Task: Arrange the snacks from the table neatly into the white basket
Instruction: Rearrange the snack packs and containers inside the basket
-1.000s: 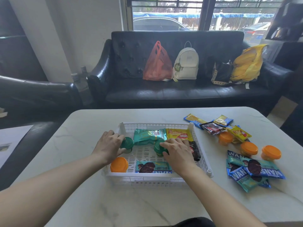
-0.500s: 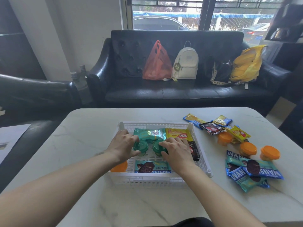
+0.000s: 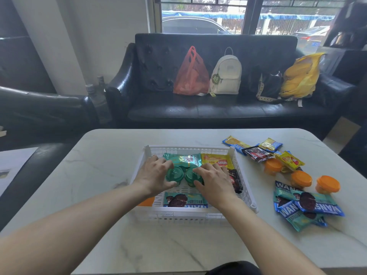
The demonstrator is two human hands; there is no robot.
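In the lower middle of the frame a white basket (image 3: 245, 187) stands on the marbled bench (image 3: 103, 165), and both hands are inside it. The left hand (image 3: 154, 176) has its grip curled round a green-lidded cup (image 3: 174, 174), fingers over the lid and thumb at its near side. The right hand (image 3: 214, 179) holds a second green-lidded cup (image 3: 191, 177) the same way; the two cups stand upright and touch each other at the basket's centre. Behind them, against the far wall of the basket, lie a teal snack packet (image 3: 182, 158) and, to its right, a yellow snack packet (image 3: 217, 160). A dark red packet (image 3: 235, 181) lies by the right wall, partly under the right hand. Near the front wall a teal cookie packet (image 3: 183, 200) lies flat, and an orange-lidded cup (image 3: 146, 201) shows at the front left corner, mostly hidden by the left forearm. To the right of the basket, on the bench, three more orange-lidded cups (image 3: 301, 178) stand among loose packets: a pile of teal and blue cookie packets (image 3: 309, 207) at the lower right, and small yellow, blue and dark sachets (image 3: 258, 152) further up. Beyond the bench a black leather sofa (image 3: 218, 112) carries a red plastic bag (image 3: 190, 76), a white backpack (image 3: 226, 76), a black bag (image 3: 268, 86) and a yellow plastic bag (image 3: 299, 76).
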